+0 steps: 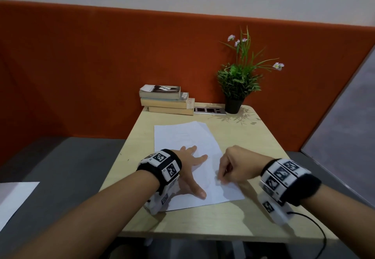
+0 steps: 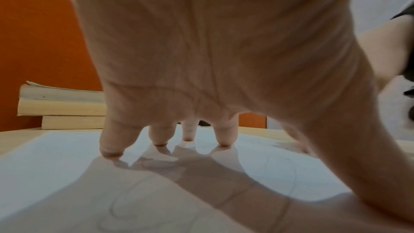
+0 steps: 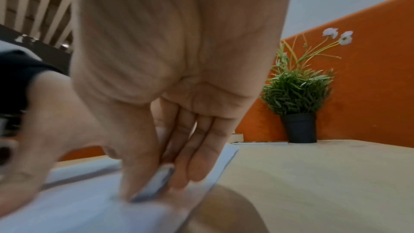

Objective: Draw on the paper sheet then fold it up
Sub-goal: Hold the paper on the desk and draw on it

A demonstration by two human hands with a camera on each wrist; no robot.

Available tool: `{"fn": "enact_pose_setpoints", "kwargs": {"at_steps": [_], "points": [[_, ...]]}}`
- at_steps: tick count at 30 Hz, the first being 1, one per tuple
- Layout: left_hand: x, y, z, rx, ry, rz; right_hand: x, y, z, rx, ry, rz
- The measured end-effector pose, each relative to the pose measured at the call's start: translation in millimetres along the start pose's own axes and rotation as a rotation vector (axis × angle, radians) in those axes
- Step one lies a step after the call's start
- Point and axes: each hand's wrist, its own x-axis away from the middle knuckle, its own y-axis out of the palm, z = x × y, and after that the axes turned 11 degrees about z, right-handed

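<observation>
A white paper sheet (image 1: 182, 137) lies on the pale wooden table (image 1: 253, 137), turned a little askew. Faint pencil lines (image 2: 125, 201) show on the paper sheet (image 2: 56, 174). My left hand (image 1: 191, 167) presses flat on its near left part, fingers (image 2: 112, 144) spread and straight. My right hand (image 1: 222, 178) is curled over the sheet's near right part. In the right wrist view the right hand (image 3: 153, 190) pinches a small pale block (image 3: 160, 178), perhaps an eraser, against the paper sheet (image 3: 78, 201); the picture is blurred.
A stack of books (image 1: 166, 102) sits at the table's far edge, with a socket panel (image 1: 210, 110) and a potted plant (image 1: 235, 80) to its right. An orange partition stands behind. Another white sheet (image 1: 14, 197) lies on the grey surface at left. A black cable (image 1: 316, 228) hangs from my right wrist.
</observation>
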Motion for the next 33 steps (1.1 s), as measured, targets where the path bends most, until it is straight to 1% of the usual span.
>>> {"fn": "enact_pose_setpoints", "kwargs": {"at_steps": [3, 5, 7, 11, 13, 15, 18, 20, 22, 26, 28, 30, 33], "points": [[-2.4, 1.7, -0.8, -0.019, 0.003, 0.003, -20.4, 4.9, 0.9, -0.059, 0.063, 0.173], [-2.8, 2.5, 0.2, -0.036, 0.002, 0.012, -23.7, 10.0, -0.7, -0.053, 0.085, 0.229], [-1.6, 2.4, 1.1, -0.039, 0.004, 0.012, -15.3, 12.5, -1.9, -0.043, 0.062, 0.194], [1.6, 1.7, 2.1, -0.012, 0.002, 0.015, 12.0, 9.1, -3.3, -0.053, -0.023, -0.03], [1.7, 1.5, 1.3, 0.001, 0.002, 0.017, 10.9, 4.8, -4.1, -0.024, -0.047, -0.054], [0.8, 1.8, 0.5, 0.001, 0.004, 0.015, -3.1, 3.2, -3.7, -0.016, -0.018, 0.019], [-0.2, 2.3, 1.1, -0.035, 0.002, 0.012, -29.3, 5.4, -1.5, -0.02, 0.073, 0.193], [0.2, 2.1, 2.2, -0.044, 0.006, 0.015, -36.0, 7.8, -1.0, -0.026, 0.098, 0.216], [1.5, 1.9, 2.4, -0.036, 0.006, 0.014, -28.1, 8.1, -2.2, -0.012, 0.078, 0.162], [3.2, 2.9, 1.6, -0.012, -0.005, 0.007, 3.3, 6.9, -5.3, -0.037, 0.005, -0.048], [3.9, 2.1, 2.0, -0.01, -0.003, 0.004, 6.2, 4.8, -6.2, -0.027, -0.027, -0.096], [3.8, 1.0, 2.1, -0.007, -0.002, 0.0, -4.1, 2.0, -5.4, -0.023, -0.016, -0.053], [3.9, -0.1, 2.9, -0.029, 0.008, -0.002, -28.3, 1.0, -4.6, -0.018, 0.05, 0.134]]}}
